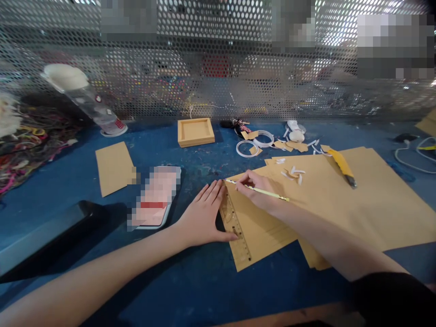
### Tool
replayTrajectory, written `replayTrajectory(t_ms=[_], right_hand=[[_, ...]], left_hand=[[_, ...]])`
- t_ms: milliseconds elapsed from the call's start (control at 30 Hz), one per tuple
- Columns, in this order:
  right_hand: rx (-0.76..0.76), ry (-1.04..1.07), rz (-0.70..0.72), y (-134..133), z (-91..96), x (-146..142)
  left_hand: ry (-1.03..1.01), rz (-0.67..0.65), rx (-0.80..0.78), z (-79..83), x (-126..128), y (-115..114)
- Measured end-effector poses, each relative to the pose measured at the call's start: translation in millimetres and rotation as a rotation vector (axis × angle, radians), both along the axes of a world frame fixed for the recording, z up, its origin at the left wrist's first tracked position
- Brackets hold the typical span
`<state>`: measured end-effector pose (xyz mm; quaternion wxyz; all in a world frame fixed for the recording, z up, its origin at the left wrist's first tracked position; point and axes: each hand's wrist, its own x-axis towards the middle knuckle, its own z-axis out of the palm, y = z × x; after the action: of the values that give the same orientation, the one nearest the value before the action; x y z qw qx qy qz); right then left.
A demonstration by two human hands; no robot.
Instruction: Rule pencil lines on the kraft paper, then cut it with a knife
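Beside the ruler (234,222), my right hand (256,190) pinches a pencil (269,193); uneven pressure from my wide-spread left hand (203,214) could let the ruler pivot

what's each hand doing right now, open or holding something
Left hand: open, thumb spread out onto the clear ruler.
Right hand: closed, holding a pencil over the brown paper.

Black sleeve (391,297) on the right arm (316,231), bare left forearm (136,263).
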<state>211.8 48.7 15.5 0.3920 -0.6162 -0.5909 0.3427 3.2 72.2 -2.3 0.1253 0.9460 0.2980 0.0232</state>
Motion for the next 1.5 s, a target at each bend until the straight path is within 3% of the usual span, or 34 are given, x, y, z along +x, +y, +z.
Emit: replayTrajectory(t_ms=[333, 1067, 1233, 1500], right_hand=[[0.062, 0.020, -0.001, 5.0, -15.3, 2.3], [0.065, 0.028, 0.006, 6.1, -17.9, 2.8], [0.048, -0.007, -0.001, 2.7, -9.7, 1.3], [-0.044, -0.168, 0.121, -10.9, 22.5, 4.1]], left_hand=[[-0.025, 0.006, -0.009, -0.8, -0.5, 0.1], [-0.044, 0.003, -0.004, -0.9, 0.0, -0.4], [0.007, 0.011, 0.002, 1.9, 0.7, -0.9], [-0.002, 0.012, 0.011, 0.3, 0.5, -1.0]])
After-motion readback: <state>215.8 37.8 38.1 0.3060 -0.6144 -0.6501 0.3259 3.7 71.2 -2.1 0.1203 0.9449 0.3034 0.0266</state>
